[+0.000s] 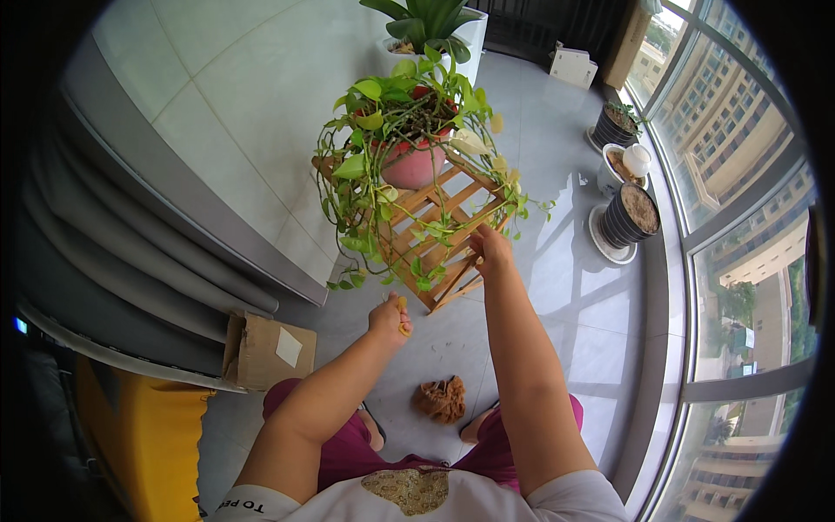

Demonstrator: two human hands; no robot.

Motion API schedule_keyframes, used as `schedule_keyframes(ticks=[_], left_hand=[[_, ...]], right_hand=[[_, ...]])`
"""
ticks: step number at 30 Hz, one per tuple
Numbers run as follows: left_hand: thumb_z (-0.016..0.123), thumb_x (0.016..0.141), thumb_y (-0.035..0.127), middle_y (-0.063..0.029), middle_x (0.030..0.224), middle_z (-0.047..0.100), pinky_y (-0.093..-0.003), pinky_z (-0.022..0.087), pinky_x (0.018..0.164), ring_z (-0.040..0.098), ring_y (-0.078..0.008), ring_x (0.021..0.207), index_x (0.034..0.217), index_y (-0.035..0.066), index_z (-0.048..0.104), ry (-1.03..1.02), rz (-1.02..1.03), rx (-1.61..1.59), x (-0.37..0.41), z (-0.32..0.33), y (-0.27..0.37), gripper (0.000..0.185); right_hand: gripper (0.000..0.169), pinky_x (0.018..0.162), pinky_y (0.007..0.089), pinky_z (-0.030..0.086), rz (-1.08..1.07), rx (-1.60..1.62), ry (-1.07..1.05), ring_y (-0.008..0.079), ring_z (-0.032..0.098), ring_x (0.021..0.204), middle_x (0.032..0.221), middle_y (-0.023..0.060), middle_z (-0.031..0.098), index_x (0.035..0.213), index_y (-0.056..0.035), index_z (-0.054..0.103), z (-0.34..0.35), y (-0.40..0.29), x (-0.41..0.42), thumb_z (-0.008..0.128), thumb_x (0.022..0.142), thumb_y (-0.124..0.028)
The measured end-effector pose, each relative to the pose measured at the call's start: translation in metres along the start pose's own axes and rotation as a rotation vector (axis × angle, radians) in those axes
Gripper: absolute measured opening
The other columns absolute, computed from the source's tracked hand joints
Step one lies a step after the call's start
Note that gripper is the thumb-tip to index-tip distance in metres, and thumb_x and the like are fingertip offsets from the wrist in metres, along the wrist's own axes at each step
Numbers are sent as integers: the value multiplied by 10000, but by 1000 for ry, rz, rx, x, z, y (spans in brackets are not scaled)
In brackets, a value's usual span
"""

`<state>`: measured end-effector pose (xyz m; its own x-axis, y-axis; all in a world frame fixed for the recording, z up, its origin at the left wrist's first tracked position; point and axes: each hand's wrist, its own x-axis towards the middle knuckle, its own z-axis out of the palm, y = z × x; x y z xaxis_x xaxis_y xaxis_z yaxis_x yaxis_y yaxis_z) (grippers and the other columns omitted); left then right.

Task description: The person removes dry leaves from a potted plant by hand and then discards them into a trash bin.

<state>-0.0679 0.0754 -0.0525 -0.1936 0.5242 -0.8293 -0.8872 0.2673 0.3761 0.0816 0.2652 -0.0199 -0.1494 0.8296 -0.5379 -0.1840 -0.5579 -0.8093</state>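
Observation:
My left hand [390, 321] is closed around a yellowed leaf [402, 307], low in front of the slatted wooden plant stand [470, 193]. At the stand's right front edge is my right hand [490, 250], its fingers bent towards the slats and trailing stems. Whether those fingers grip anything cannot be made out. On the stand sits a pink pot [412, 166] with a red rim, holding a pothos plant [352, 168]. Its green vines hang over the stand's sides, and a pale, faded leaf [471, 141] shows at the pot's right.
A brown, shaggy clump [441, 399] lies on the floor between my feet. At left stands a cardboard box [274, 351] beside a grey curtain [130, 248]. Dark ribbed pots [623, 225] line the window side. Behind the stand is a white planter [474, 46].

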Motion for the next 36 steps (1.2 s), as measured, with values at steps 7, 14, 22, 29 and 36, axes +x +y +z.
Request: schedule_keyframes(ticks=[7, 14, 22, 29, 36], left_hand=[[518, 916, 305, 6, 625, 423, -241, 301, 416, 346, -92, 459, 821, 123, 500, 167, 89, -28, 45, -10, -4, 206], [569, 879, 247, -29, 732, 484, -280, 354, 447, 430, -135, 531, 954, 104, 523, 184, 189, 83, 96, -10, 5, 168], [507, 910, 174, -94, 1228, 494, -336, 505, 834, 513, -214, 1102, 1262, 76, 430, -598, 632, 81, 112, 43, 23, 374], [535, 896, 119, -86, 1286, 439, -318, 451, 929, 449, -185, 1156, 1298, 43, 384, -579, 633, 461, 152, 28, 24, 436], [568, 859, 300, -93, 1154, 559, -357, 524, 845, 589, -231, 977, 1203, 97, 497, -404, 685, 386, 94, 57, 14, 405]], right_hand=[[479, 830, 346, 350, -303, 227, 76, 164, 456, 991, 1025, 20, 530, 1094, -94, 563, -29, 55, -1, 638, 783, -450], [436, 824, 279, 385, -676, 19, 5, 149, 496, 951, 1051, 47, 573, 1039, -16, 615, -40, 46, 32, 605, 831, -399], [169, 523, 224, 324, -506, 349, -99, 63, 424, 579, 629, -35, 494, 764, -74, 560, 5, 38, 12, 633, 838, -208], [137, 456, 216, 282, -495, 383, -34, 49, 370, 503, 575, -43, 444, 697, -92, 508, 13, 35, 13, 578, 814, -110], [129, 455, 218, 280, -515, 393, 14, 50, 365, 498, 569, -34, 435, 682, -84, 490, 5, 36, 17, 561, 790, -86]])
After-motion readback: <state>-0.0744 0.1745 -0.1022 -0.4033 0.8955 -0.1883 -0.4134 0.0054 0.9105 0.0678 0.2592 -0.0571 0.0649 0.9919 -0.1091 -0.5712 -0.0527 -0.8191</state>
